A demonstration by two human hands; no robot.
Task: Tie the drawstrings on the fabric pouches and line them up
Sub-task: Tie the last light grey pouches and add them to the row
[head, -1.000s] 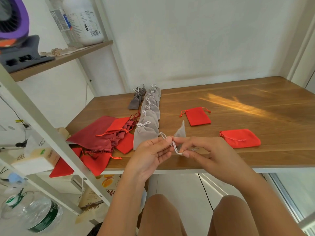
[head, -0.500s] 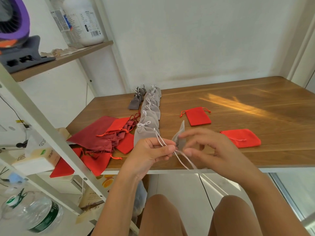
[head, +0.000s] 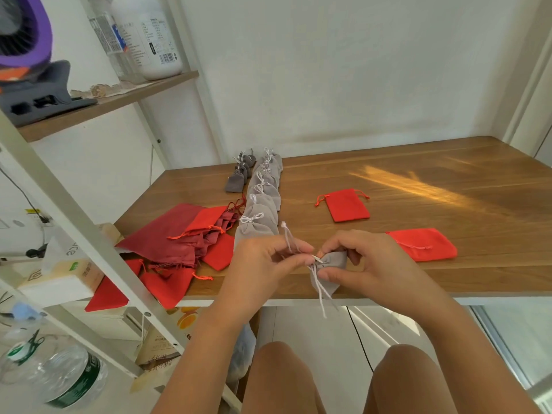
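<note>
The wooden table (head: 433,186) fills the middle and the three o'clock side of the view. A white rack (head: 74,222) crosses the nine o'clock side, and its wooden shelf (head: 110,103) at ten o'clock carries a white bottle (head: 149,37). At seven o'clock a clear water bottle (head: 68,377) lies below the table's level.

On the table's near left corner sits a loose heap of red pouches (head: 179,243), dark red and bright red mixed, some hanging over the edge. Just at three o'clock of the heap, a row of grey pouches (head: 263,204) with tied bows runs from the near edge towards the wall at twelve o'clock, each overlapping the next. A few smaller dark pouches (head: 239,177) lie at nine o'clock of the row's far end.

Both hands are raised over the table's near edge, close together. The left hand (head: 263,261) pinches one cord (head: 288,237) between thumb and forefinger, and the cord's knotted end stands up towards twelve o'clock. The right hand (head: 373,264) has its fingers curled round a grey pouch (head: 331,261), gripping it near the gathered neck. The pouch is in the air, at five o'clock of the row's near end. A second cord (head: 321,297) hangs from it towards six o'clock.

Two flat red pouches lie apart from the heap: one (head: 346,205) at one o'clock of the hands, the other (head: 424,244) at three o'clock, just beside the right hand.
</note>
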